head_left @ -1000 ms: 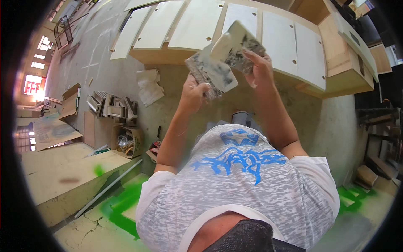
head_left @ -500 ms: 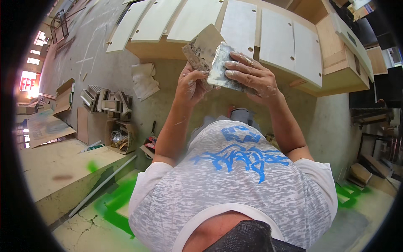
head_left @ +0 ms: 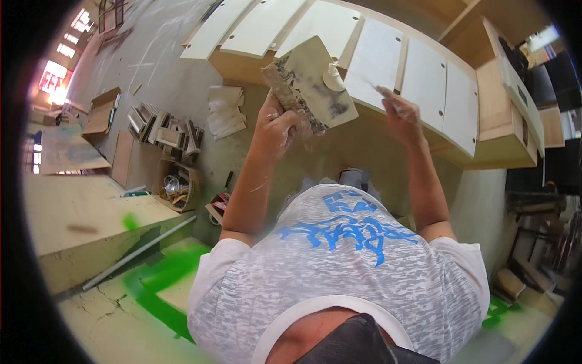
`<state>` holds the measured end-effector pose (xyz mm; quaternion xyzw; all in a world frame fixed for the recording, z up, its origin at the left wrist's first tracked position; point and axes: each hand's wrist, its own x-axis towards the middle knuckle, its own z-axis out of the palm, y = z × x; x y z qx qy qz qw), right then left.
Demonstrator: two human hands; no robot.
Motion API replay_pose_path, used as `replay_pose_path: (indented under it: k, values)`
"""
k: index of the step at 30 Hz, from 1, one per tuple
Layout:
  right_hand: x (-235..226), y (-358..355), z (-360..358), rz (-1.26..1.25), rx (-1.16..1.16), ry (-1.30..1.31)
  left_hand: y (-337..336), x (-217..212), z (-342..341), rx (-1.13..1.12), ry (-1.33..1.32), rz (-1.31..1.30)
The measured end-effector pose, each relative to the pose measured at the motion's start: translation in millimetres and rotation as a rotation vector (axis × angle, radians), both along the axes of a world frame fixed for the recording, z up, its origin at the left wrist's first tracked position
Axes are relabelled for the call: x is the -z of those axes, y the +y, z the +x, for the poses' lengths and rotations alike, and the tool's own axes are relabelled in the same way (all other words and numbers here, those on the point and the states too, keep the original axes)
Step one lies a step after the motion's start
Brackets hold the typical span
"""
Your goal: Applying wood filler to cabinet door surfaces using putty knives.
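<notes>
Since half a second ago the two hands are coming apart: the right hand [head_left: 401, 115] is drawing away to the right with a narrow putty knife [head_left: 381, 92] pinched in its closed fingers, while the left hand [head_left: 276, 124] is keeping its grip on the flat, putty-smeared rectangular board [head_left: 312, 85], now tilted up toward the far side. The left hand is gripping the board by its near left edge, thumb over the crusted rim, and a pale dab of filler [head_left: 333, 76] is sitting near the board's far right corner. The board is looking stiff and light enough for one hand, though the caked, dusty edge is probably giving a rough rather than slippery hold; the clean near edge seems the sensible place to hold it, away from the wet filler. The knife's blade is blurred and thin, so its exact shape is hard to tell. Beyond the hands, a row of pale unfinished wooden cabinet doors [head_left: 424, 85] is running along the far right. On the concrete floor [head_left: 151, 91] to the left, a stack of small wood offcuts [head_left: 160, 124] and a folded pile of pale sheets [head_left: 225, 112] are lying well apart from the hands, so nothing is standing between hands and cabinet.
</notes>
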<state>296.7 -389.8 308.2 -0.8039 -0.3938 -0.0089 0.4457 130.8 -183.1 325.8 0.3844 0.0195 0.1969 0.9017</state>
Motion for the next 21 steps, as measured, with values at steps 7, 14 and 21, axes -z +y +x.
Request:
replay_pose_path:
  k: [7, 14, 21]
  values:
    - [-64, 48, 8, -0.103, -0.344, -0.706, 3, 16, 29, -0.086, 0.157, 0.593]
    - [-54, 44, 25, -0.168, -0.384, -0.652, 0, -9, 68, -0.249, 0.294, 0.639]
    - [7, 31, 162, 0.027, -0.120, -0.087, 46, -16, 119, -0.484, 0.195, 0.380]
